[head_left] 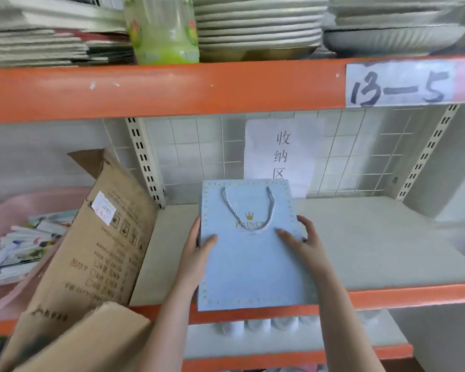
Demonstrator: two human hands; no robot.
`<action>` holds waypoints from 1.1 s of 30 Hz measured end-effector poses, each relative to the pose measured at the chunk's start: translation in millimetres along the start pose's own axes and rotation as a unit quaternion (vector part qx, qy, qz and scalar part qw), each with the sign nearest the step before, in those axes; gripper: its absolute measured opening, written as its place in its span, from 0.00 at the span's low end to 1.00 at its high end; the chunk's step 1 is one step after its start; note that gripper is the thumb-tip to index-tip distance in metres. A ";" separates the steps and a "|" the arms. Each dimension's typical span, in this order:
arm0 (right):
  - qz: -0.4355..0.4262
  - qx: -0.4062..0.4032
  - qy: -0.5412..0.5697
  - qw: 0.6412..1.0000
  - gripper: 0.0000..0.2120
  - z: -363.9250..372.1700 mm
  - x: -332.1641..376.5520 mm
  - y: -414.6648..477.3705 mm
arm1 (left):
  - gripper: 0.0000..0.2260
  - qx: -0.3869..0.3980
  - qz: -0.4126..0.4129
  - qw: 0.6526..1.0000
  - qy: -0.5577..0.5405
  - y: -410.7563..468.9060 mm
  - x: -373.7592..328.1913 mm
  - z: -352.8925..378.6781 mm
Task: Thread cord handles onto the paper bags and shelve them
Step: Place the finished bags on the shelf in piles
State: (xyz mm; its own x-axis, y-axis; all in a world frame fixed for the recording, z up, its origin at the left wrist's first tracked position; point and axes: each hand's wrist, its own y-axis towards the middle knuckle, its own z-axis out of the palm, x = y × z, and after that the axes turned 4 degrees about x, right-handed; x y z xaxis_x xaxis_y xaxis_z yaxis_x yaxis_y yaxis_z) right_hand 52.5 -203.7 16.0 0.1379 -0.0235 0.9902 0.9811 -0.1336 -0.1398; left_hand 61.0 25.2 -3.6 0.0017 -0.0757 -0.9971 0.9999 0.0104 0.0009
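Paper bag [253,264]: pale blue, with a gold crown mark and a dotted border. It is held flat in the lower centre of the frame, its far half over the grey shelf [360,237] and its near edge overhanging the orange front beam [387,294]. Whether it already rests on the shelf cannot be told. A twisted silver cord handle [269,210] is threaded and droops across the face.

Left hand [196,248] grips the left edge, thumb on the face. Right hand [304,240] grips the right edge likewise.

Step in hand: shelving, judged nearly complete. Next move: slide the bag further back, clear of the cardboard box [105,251] at left, then release both edges.
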 end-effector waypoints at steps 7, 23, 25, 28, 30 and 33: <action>0.021 0.051 -0.009 0.998 0.22 40.4 -21.6 48.1 | 0.24 -0.050 -0.082 0.995 0.030 30.8 -14.1 -31.8; -0.022 0.090 -0.050 0.994 0.25 77.3 -27.7 49.7 | 0.28 -0.156 -0.135 0.955 0.211 24.8 -23.5 -42.0; -0.042 0.087 -0.050 0.994 0.27 77.4 -25.2 47.5 | 0.27 -0.160 -0.129 0.956 0.210 23.2 -25.9 -41.4; -0.093 0.074 -0.074 0.990 0.32 74.4 -14.5 44.4 | 0.23 -0.164 -0.100 0.958 0.214 22.6 -34.2 -36.9; -0.088 0.088 -0.069 0.990 0.32 71.5 -5.6 42.5 | 0.21 -0.177 -0.100 0.957 0.208 24.0 -35.4 -34.6; -0.069 0.097 -0.095 0.988 0.31 70.7 -4.3 39.4 | 0.20 -0.205 -0.109 0.948 0.217 22.4 -33.1 -28.5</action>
State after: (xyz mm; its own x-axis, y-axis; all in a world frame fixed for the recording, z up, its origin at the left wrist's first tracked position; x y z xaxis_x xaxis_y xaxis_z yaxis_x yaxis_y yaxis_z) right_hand 100.1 -138.8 6.6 0.0063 0.1708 0.9853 0.9974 0.0694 -0.0185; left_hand 83.0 56.3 27.3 -0.2983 0.2967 -0.9072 0.8877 0.4354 -0.1495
